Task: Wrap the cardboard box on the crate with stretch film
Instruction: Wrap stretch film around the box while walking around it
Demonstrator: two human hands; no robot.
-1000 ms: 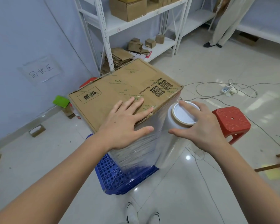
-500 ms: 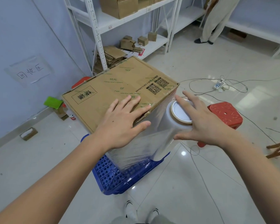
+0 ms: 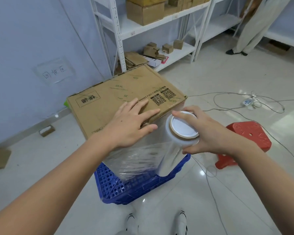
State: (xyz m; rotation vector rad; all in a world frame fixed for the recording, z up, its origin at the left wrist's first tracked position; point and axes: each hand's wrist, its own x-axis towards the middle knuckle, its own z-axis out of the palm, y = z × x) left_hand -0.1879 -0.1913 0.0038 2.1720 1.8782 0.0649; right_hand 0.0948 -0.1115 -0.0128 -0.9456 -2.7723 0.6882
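A brown cardboard box (image 3: 119, 92) with QR codes printed on top stands on a blue perforated crate (image 3: 134, 187). Clear stretch film (image 3: 136, 156) covers the box's near side. My left hand (image 3: 131, 122) lies flat on the box's top near corner, fingers straight, thumb over the edge. My right hand (image 3: 205, 133) grips the top of the upright stretch film roll (image 3: 173, 150), fingers curled round its white-capped end. The roll stands against the box's near right corner, with film running from it onto the box.
A red plastic stool (image 3: 246, 141) stands just right of the crate. White shelving (image 3: 159, 28) with cardboard boxes rises behind. Cables and a power strip (image 3: 248, 101) lie on the tiled floor at right. A person's legs (image 3: 249, 31) stand at the far right. My shoes (image 3: 156, 221) show below.
My right hand has brought the film roll closer round the box's near corner, and my view has shifted left around the box. My left hand stays pressed on the top.
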